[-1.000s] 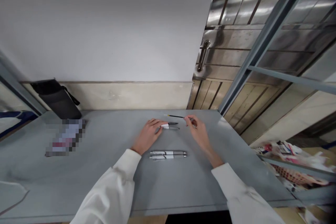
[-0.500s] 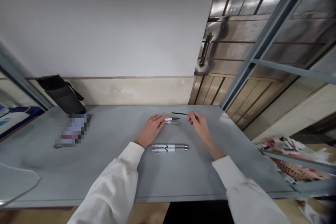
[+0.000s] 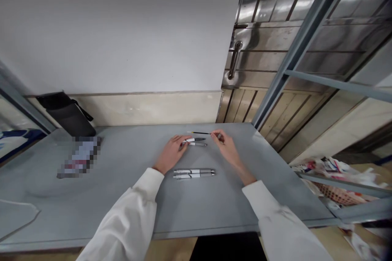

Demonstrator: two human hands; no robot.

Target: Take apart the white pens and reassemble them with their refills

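Note:
On the grey table (image 3: 128,195) my left hand (image 3: 170,153) rests flat, its fingertips on a white and grey pen (image 3: 196,140) that lies beside a second pen (image 3: 198,144). My right hand (image 3: 226,150) pinches one end of a thin black pen refill (image 3: 199,133), which points left just above the table's far part. Two more white and silver pens (image 3: 194,173) lie side by side nearer to me, between my forearms.
A black pouch (image 3: 65,114) leans against the wall at the back left. A blurred flat object (image 3: 80,157) lies on the table's left part. A steel door with a handle (image 3: 233,60) and a metal frame stand at the right; a cluttered basket (image 3: 333,189) sits lower right.
My hands have stayed by the pens and the refill; only the view has shifted slightly.

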